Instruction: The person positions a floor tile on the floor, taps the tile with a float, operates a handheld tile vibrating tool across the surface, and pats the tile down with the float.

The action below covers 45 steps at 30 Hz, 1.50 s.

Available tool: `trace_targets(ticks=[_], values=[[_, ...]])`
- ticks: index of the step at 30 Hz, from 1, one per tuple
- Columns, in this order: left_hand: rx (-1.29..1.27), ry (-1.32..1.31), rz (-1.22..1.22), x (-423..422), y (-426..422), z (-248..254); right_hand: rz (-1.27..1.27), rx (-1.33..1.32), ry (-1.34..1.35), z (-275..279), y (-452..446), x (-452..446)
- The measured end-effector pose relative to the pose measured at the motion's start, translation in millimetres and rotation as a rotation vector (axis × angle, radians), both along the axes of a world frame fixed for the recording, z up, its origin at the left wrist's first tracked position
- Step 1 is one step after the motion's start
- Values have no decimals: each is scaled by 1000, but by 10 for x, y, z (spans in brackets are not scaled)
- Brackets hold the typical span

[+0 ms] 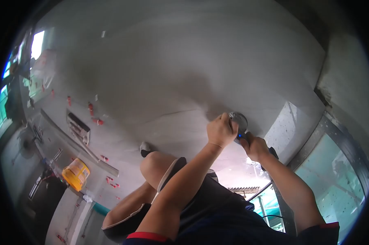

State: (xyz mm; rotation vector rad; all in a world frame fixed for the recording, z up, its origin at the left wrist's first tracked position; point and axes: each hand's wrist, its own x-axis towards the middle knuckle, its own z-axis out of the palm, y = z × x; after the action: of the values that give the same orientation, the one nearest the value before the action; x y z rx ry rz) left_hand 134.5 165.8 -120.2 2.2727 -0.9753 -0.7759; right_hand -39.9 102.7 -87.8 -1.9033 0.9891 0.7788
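Note:
Both of my hands are on an angle grinder (238,119) with a round disc end and a small blue light on its body. My left hand (222,130) is wrapped round its front part, close to the disc end. Just to the right, my right hand (256,148) grips the body further back. The disc end is at the smooth grey floor (160,73); whether it touches cannot be made out. My fingers hide much of the tool. A thin dark line crosses the floor to the left of my hands.
A yellow bucket (76,174) stands at lower left. Several red plastic pieces (90,109) and a long strip (62,130) lie near it, beside a dark rectangular item (78,127). A framed glass panel (335,171) borders the right. My bent knee (154,167) is left of my arms.

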Motion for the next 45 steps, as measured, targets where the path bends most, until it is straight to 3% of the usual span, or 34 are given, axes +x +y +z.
trace_targets(ticks=[7, 15, 27, 45], values=[[-15, 1, -16, 157, 354, -4, -97, -7, -165, -59, 444, 82], [-27, -65, -40, 491, 266, 31, -130, -29, -53, -47, 538, 425], [-21, -163, 3, 1083, -429, -76, -69, -131, -13, 70, -307, 1165], [-99, -99, 36, 2181, -1626, -39, -55, -159, 0, 148, -1502, 2291]])
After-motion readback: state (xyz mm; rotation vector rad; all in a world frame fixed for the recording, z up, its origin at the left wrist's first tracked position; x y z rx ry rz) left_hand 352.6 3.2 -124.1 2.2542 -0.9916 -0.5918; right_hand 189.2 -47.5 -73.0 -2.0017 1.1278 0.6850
